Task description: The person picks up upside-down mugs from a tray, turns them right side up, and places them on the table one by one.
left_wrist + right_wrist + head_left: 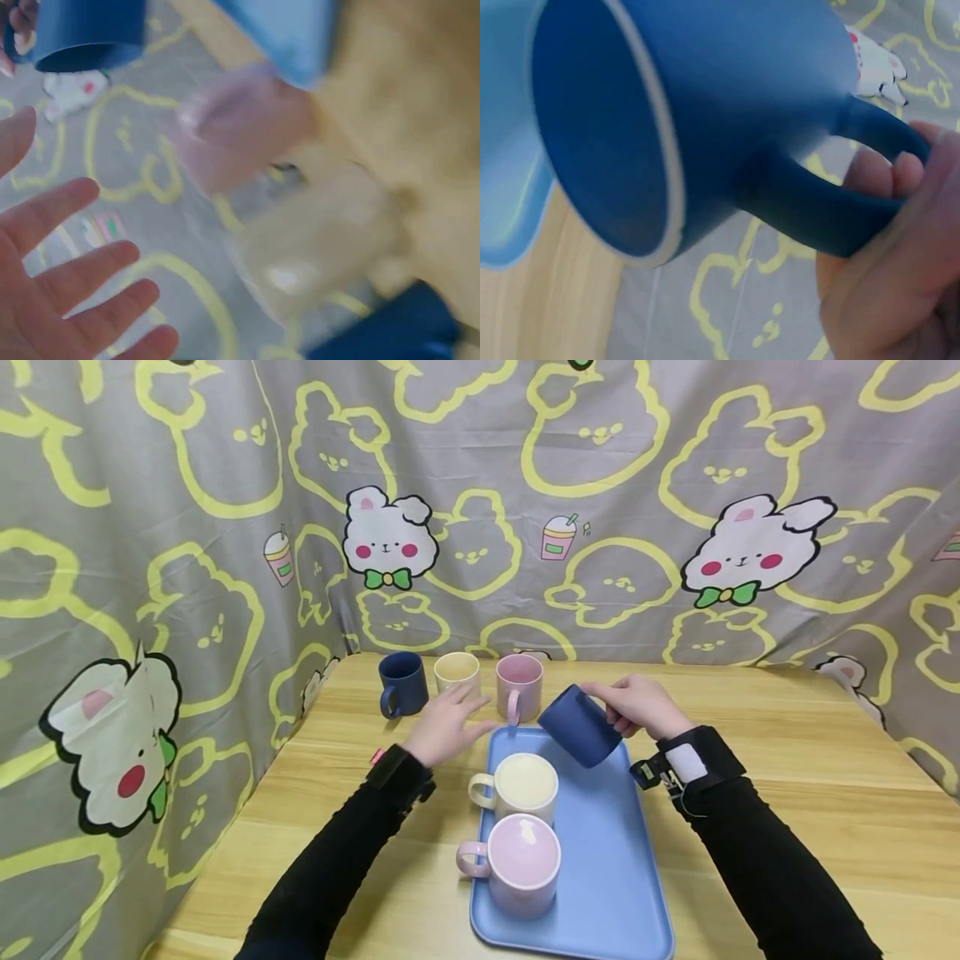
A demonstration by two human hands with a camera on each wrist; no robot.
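Observation:
My right hand (637, 706) grips a dark blue mug (581, 727) by its handle (832, 202). The mug is tilted over the far right part of a blue tray (603, 860); in the right wrist view its mouth faces left. With fingers spread, my left hand (444, 727) holds nothing and hovers in front of a cream mug (456, 668) at the back. That mug stands between another dark blue mug (403, 685) and a pink mug (519, 685). The left wrist view shows the left palm and fingers (90, 277), with these mugs blurred.
On the tray's left side sit a second cream mug (525, 785) and, nearer, a second pink mug (523, 864), both with handles pointing left. The wooden table (787, 793) extends right of the tray. A patterned grey curtain (480, 460) hangs behind and at left.

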